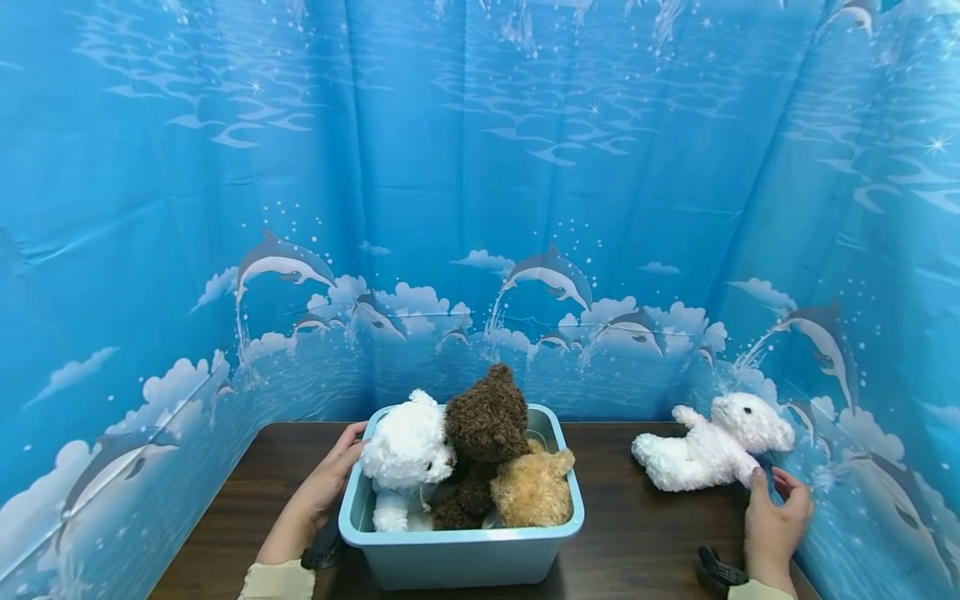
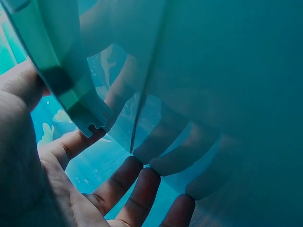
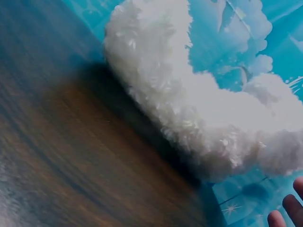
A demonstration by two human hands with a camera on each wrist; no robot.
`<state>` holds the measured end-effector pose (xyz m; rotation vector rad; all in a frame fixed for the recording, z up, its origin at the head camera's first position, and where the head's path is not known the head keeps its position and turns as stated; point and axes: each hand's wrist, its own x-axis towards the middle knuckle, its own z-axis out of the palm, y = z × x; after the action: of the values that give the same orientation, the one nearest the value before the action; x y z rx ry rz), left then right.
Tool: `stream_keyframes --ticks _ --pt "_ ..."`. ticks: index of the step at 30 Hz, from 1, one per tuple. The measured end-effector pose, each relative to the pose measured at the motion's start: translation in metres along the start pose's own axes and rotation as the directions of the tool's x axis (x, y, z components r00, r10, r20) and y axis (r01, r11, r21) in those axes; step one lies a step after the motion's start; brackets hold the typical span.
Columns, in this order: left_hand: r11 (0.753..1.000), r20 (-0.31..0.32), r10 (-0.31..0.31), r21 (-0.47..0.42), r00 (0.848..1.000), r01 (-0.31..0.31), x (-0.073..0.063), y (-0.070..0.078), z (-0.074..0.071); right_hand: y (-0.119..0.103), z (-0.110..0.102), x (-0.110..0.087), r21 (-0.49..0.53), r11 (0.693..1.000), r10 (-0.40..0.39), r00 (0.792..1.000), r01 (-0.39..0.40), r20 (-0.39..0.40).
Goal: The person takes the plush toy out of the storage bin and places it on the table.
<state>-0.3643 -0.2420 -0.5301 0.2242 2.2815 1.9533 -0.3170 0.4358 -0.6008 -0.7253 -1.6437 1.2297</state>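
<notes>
A white teddy bear (image 1: 708,450) lies at the table's right end, legs pointing left and head to the right. My right hand (image 1: 778,512) pinches the bear's near paw between thumb and index finger. In the right wrist view the bear's fluffy body (image 3: 175,94) shows large, with a few fingertips (image 3: 293,208) at the corner. A light blue plastic basin (image 1: 457,554) holds a white bear (image 1: 408,442), a dark brown bear (image 1: 487,412) and a tan bear (image 1: 534,487). My left hand (image 1: 326,479) touches the basin's left side, fingertips against its outer wall.
The dark wooden table (image 1: 622,542) carries the basin and the loose bear. A blue curtain (image 1: 465,208) printed with dolphins and clouds surrounds it at the back and both sides. Each wrist wears a black strap (image 1: 722,568).
</notes>
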Motion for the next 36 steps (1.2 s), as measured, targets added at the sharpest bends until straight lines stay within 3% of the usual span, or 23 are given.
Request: stream_keyframes --ticks 6,10,14,18,20,22,25,28,31,36 --pt "1.0 -0.006 0.004 0.004 1.0 -0.004 -0.001 0.0 0.0 -0.03 -0.004 0.003 0.008 0.993 -0.113 0.992 0.114 -0.049" --pt "1.0 -0.008 0.001 0.006 1.0 -0.001 -0.001 0.0 -0.001 -0.082 -0.011 -0.002 0.026 0.966 -0.254 0.966 0.255 -0.059" --pt "1.0 -0.002 -0.003 0.004 1.0 0.003 -0.002 -0.001 -0.001 -0.141 -0.023 -0.019 0.067 0.929 -0.365 0.931 0.365 -0.016" --pt "1.0 -0.007 -0.006 0.003 1.0 0.006 -0.003 -0.001 -0.001 -0.192 -0.03 -0.046 0.115 0.916 -0.393 0.916 0.384 0.074" --pt "1.0 -0.013 -0.005 0.003 1.0 0.005 -0.002 -0.002 0.0 -0.213 -0.031 -0.062 0.114 0.923 -0.382 0.909 0.367 0.17" --pt "1.0 -0.01 -0.002 0.003 1.0 0.002 0.0 -0.002 0.0 -0.231 -0.029 -0.077 0.092 0.931 -0.364 0.881 0.353 0.303" --pt "1.0 -0.015 -0.007 0.004 1.0 0.007 0.001 -0.002 0.0 -0.25 -0.024 -0.096 0.056 0.922 -0.355 0.775 0.384 0.522" --pt "1.0 -0.018 -0.01 0.002 1.0 0.01 0.001 -0.004 0.0 -0.265 -0.013 -0.114 0.085 0.898 -0.369 0.635 0.432 0.679" --pt "1.0 -0.02 -0.005 0.002 1.0 0.005 0.001 -0.005 0.0 -0.279 0.0 -0.129 0.142 0.895 -0.363 0.507 0.422 0.782" --pt "1.0 -0.023 -0.003 0.001 1.0 0.003 0.002 -0.006 0.001 -0.295 0.024 -0.148 0.177 0.92 -0.289 0.301 0.349 0.909"
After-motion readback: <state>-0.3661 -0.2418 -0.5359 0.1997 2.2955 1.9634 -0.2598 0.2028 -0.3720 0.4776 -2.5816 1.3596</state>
